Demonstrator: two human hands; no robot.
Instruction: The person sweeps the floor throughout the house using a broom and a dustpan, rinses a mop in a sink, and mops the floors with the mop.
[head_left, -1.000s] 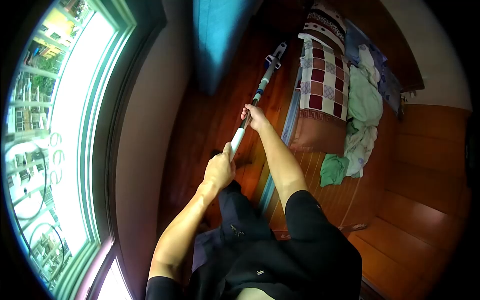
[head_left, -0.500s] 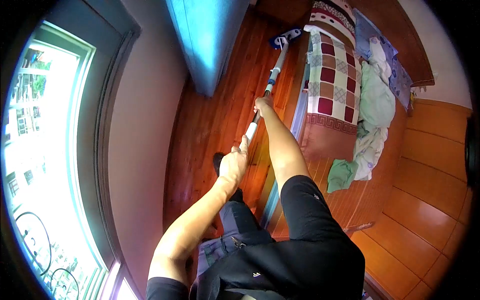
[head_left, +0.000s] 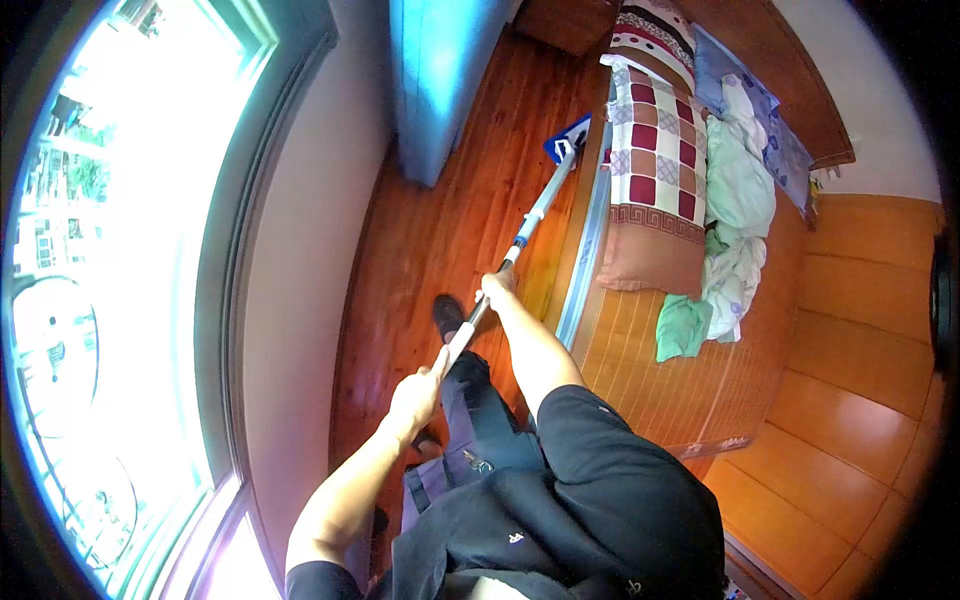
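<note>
I hold a flat mop (head_left: 543, 203) whose long grey and white pole slants away from me across the floor. Around the white grip at the near end is my left hand (head_left: 413, 402), its index finger or thumb stretched along the pole. Farther up, my right hand (head_left: 498, 286) wraps the dark section of the same pole. The blue-edged mop head (head_left: 568, 143) lies on the reddish wooden floor (head_left: 440, 215), close against the side of the bed; part of it is hidden behind its joint.
On the right stands a bed (head_left: 680, 400) with a checked pillow (head_left: 650, 150), a pale green crumpled quilt (head_left: 738, 190) and a green cloth (head_left: 683, 327). A blue curtain-like panel (head_left: 430, 90) hangs ahead. The bright window (head_left: 130, 280) is at left. My dark shoe (head_left: 449, 317) is below the pole.
Both hands and the mop have come back toward my body, down and left in view. The mop head has slid nearer along the bed's side. Both hands keep their grip.
</note>
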